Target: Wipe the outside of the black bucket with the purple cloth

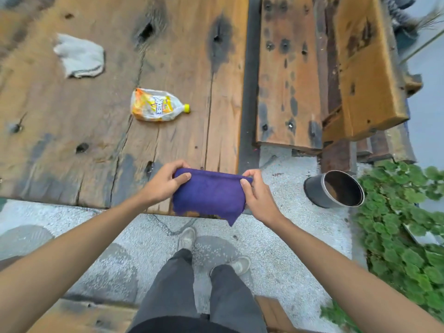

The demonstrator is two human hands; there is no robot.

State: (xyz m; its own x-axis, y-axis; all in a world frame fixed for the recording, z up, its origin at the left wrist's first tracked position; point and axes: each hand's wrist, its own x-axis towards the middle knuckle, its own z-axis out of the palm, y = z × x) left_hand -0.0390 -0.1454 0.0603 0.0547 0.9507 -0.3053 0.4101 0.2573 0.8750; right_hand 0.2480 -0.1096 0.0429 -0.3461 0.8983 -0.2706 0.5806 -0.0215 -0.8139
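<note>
A: grip?
B: left hand and right hand each pinch a top corner of the purple cloth, stretched between them over the wooden table edge.
A: bucket?
B: black bucket tipped on the gravel ground, right of the table, apart from both hands.

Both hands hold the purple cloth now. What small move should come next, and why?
Probably carry the purple cloth to the right and down toward the black bucket. The left hand and right hand each pinch an upper corner of the cloth over the table edge, while the bucket lies tipped on the ground, untouched and apart from it.
</note>
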